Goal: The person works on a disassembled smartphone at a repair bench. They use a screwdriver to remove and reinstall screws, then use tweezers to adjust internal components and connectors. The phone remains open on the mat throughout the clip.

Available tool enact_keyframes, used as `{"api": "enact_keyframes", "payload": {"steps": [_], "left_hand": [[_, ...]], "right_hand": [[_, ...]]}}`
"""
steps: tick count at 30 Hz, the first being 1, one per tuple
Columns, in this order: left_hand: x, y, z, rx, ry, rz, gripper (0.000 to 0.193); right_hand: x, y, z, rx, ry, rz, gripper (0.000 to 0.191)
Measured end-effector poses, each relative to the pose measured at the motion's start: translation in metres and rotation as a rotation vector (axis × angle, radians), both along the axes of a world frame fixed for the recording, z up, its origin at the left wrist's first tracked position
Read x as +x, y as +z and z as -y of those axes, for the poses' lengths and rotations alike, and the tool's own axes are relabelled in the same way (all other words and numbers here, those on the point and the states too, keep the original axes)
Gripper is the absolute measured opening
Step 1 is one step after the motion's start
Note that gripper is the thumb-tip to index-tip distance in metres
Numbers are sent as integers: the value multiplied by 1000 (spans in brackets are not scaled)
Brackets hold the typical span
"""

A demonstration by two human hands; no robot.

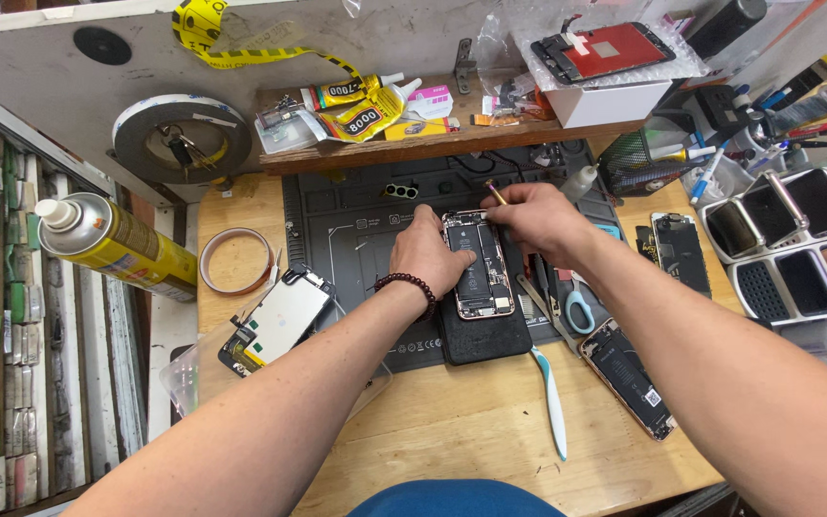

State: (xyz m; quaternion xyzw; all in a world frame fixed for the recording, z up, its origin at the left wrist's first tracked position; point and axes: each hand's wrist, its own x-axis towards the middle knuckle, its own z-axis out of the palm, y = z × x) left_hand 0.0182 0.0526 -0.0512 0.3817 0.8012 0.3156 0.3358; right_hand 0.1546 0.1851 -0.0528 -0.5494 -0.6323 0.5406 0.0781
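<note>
At centre frame the opened phone lay face-down on a black pad, on the dark repair mat. The left hand steadied the phone's left edge, fingers curled against the frame; the right hand pinched a thin brass-tipped tool at the phone's upper end. Judged risks: the tool tip could slip off a small fastener or connector and gouge the board or nick the battery, if pressure ran off-axis; the phone could skate on the pad if the left hand eased; loose parts could roll off the mat unseen. Count: one opened phone in hand; two further bare phone bodies right of it, at and lower right; one detached screen lower left; one red-backed screen upper right; one spray can at left; two glue tubes on the shelf; one toothbrush; one pair of scissors.
</note>
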Motion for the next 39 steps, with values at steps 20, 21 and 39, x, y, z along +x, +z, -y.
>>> {"api": "enact_keyframes", "payload": {"steps": [20, 21, 39], "left_hand": [[-1, 7, 4, -24, -22, 9, 61], [-1, 7, 5, -17, -36, 9, 61], [10, 3, 32, 41, 62, -27, 67]], "right_hand": [[12, 4, -5, -171, -168, -13, 16], [17, 5, 0, -142, -190, -45, 15], [47, -6, 82, -59, -386, -364, 13]]}}
